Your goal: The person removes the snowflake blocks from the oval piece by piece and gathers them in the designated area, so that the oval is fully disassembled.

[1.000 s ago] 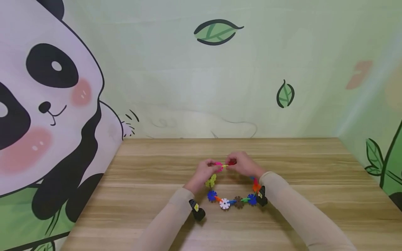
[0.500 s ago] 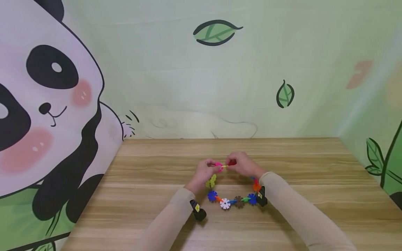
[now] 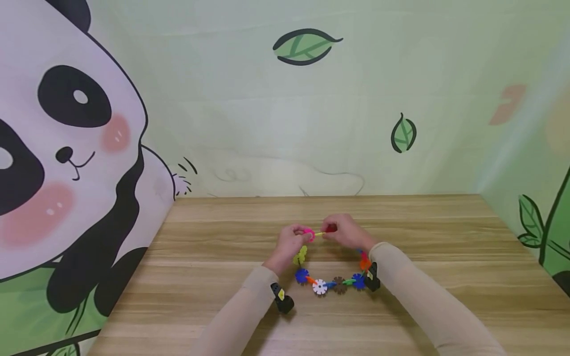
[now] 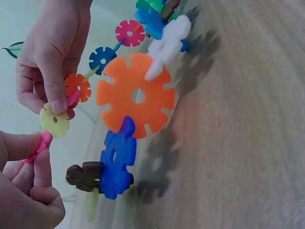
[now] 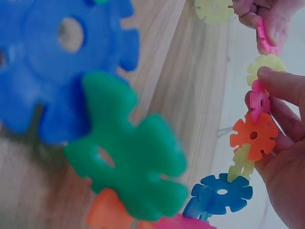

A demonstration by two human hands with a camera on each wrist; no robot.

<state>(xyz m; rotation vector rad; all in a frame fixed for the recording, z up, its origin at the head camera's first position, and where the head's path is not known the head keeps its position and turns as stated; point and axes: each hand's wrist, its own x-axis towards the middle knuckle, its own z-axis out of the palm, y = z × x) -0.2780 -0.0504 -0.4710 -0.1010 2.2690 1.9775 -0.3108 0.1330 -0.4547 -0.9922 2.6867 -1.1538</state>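
My left hand (image 3: 291, 242) pinches a pink slotted snowflake disc (image 4: 39, 147) between thumb and fingertips. Facing it, my right hand (image 3: 347, 232) grips a pale yellow disc (image 4: 55, 120), its thumb across the disc's upper part in the left wrist view. The two discs meet edge to edge or nearly so. From the yellow disc the linked chain goes on through a pink disc (image 5: 259, 101) and an orange disc (image 5: 254, 135). Below the hands, the chain curves round through a white disc (image 3: 319, 287) and a brown disc (image 3: 340, 285), back up towards my left hand.
A wood-grain table (image 3: 213, 277) lies beneath the hands and chain. Behind it stands a pale green backdrop (image 3: 231, 99) printed with leaves and a large panda (image 3: 89, 163). Black wrist cameras hang close to the chain, the right one (image 3: 373, 277) right beside it.
Both hands keep their grips and have shifted very slightly, the right one a little to the right. The lower part of the chain sits marginally higher in view.
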